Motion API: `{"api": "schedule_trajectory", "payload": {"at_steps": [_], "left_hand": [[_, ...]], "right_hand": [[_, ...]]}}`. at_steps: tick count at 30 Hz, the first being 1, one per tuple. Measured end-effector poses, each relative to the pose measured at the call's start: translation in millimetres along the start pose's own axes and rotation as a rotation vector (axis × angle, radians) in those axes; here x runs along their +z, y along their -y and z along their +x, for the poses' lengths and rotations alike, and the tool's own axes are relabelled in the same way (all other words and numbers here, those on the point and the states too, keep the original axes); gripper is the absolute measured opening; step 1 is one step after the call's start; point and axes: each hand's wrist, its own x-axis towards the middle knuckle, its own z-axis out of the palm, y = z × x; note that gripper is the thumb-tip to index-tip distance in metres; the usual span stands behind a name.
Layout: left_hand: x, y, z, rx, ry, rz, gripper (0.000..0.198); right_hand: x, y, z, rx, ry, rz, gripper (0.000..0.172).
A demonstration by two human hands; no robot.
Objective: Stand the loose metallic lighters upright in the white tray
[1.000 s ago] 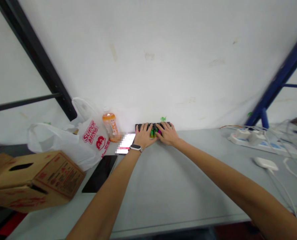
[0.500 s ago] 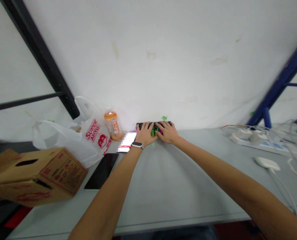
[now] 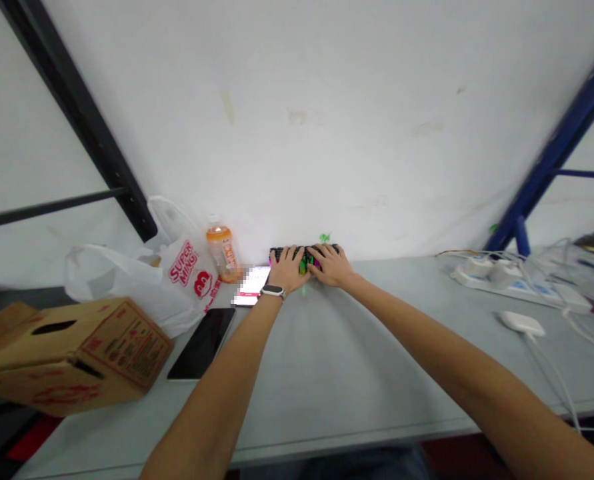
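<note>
A small black keyboard [image 3: 303, 261] with green and magenta light between its keys lies against the wall at the back of the grey table. On its left half rests my left hand [image 3: 287, 271], fingers spread over the keys, with a banded watch on the wrist. My right hand [image 3: 331, 265] lies on the right half, its fingers also apart. Both hands hide much of the keyboard. Just left of my left hand is a lit screen [image 3: 254, 283], partly pixelated.
Left of the hands stand an orange-capped bottle [image 3: 223, 255], a white plastic bag [image 3: 177, 293], a dark tablet [image 3: 201, 345] and a cardboard box [image 3: 81, 353]. On the right lie a power strip [image 3: 551, 293], a white adapter [image 3: 523, 323] and cables. The wall [image 3: 327, 133] bounds the back.
The view has shifted slightly, so objects on the right appear further left. Both hands remain on the keyboard, with only small differences in finger position.
</note>
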Motion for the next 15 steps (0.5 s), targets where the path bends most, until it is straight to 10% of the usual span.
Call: {"api": "schedule_trajectory", "payload": {"at_steps": [7, 15], "left_hand": [[-4.2, -1.0, 0.7, -0.002, 0.014, -0.008, 0.068], [-17.2, -37.9, -28.0, -0.099, -0.177, -0.157, 0.05]], "right_hand": [[-1.7, -11.8, 0.2, 0.066, -0.093, 0.276, 0.066], [20.1, -54.6, -54.5, 0.542, -0.332, 0.591, 0.071]]}}
